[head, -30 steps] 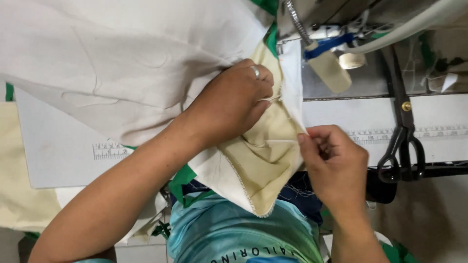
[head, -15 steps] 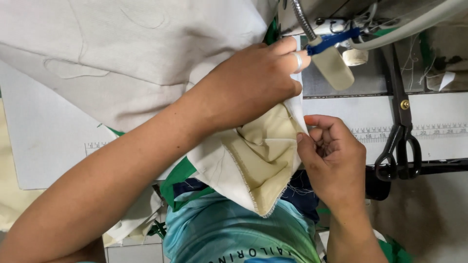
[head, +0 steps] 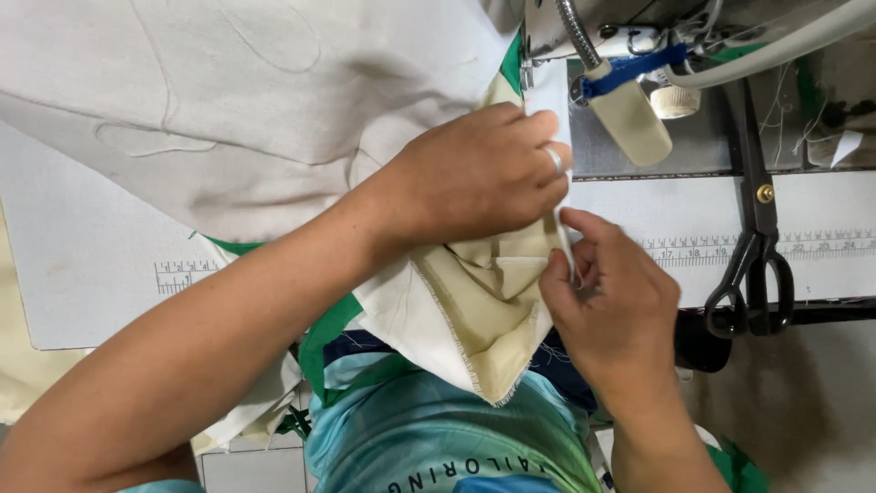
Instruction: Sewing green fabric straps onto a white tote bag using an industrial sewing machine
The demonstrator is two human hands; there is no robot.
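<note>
My left hand (head: 474, 178), a ring on one finger, lies flat with fingers together on the cream fabric (head: 479, 306) and presses it down near the sewing machine head (head: 630, 41). My right hand (head: 607, 301) pinches the fabric's folded white edge (head: 563, 239) between thumb and fingers, just below my left fingertips. A large white cloth (head: 237, 100) spreads over the table to the upper left, with green trim (head: 511, 64) showing at its edge. The fabric's frayed corner hangs down over my lap.
Black scissors (head: 757, 246) lie on the machine bed at right, beside a printed ruler strip (head: 748, 246). A beige lever with blue tape (head: 630, 110) hangs from the machine. A light grey table surface (head: 82, 265) with a ruler mark lies at left.
My left hand has slid up and to the right along the fabric toward the machine head. My right hand has moved up to pinch the folded edge just below it.
</note>
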